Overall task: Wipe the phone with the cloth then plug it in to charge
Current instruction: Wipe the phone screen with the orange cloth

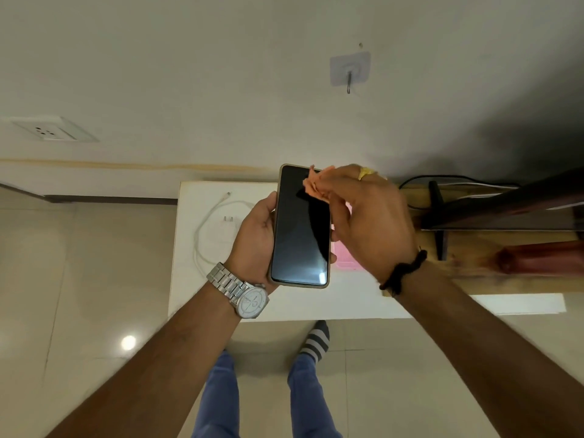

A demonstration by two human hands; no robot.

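Phone (300, 226) black, tan case; cloth (316, 184) orange; charger (226, 226) white; sock (316, 339) grey-black striped.

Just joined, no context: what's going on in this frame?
A person is cleaning a phone. The left hand holds it screen-up over a white table, and the right hand presses a bunched orange cloth against the top of the dark screen. The white charger and its cable lie on the table, not connected to the phone. The wall socket is empty.
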